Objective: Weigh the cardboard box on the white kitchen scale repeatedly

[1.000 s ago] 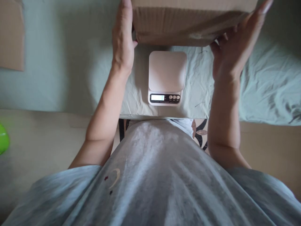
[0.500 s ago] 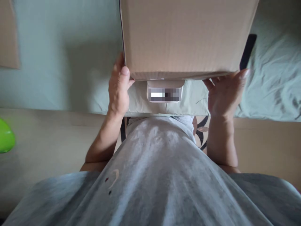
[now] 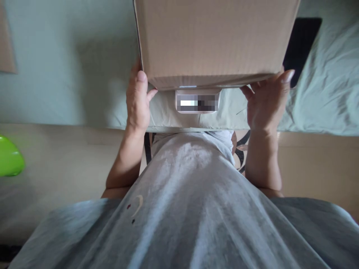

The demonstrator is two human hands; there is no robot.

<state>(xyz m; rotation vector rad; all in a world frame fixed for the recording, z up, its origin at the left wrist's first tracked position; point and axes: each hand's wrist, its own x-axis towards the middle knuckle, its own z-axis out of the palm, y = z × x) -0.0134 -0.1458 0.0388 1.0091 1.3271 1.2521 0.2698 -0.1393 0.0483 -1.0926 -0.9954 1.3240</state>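
Note:
A brown cardboard box (image 3: 215, 41) is held between my two hands at its lower corners, and its far part runs out of the top of the view. My left hand (image 3: 138, 97) grips the near left corner, thumb along the side and part of the fingers hidden behind it. At the near right corner, my right hand (image 3: 266, 99) has its fingers under the bottom edge and its thumb pointing outward. A pale device (image 3: 198, 112) with a blurred-out panel shows below the box's near edge. Whether the box touches it I cannot tell.
A light green cloth (image 3: 106, 93) covers the surface, wrinkled at the right. A flat black object (image 3: 301, 48) lies right of the box, partly hidden. A cardboard piece (image 3: 6, 45) lies at the far left. Something bright green (image 3: 9, 157) is below the surface's edge.
The box and both hands have shifted slightly left, and more of the black object shows. The whole view has also moved a little. Both hands keep their hold.

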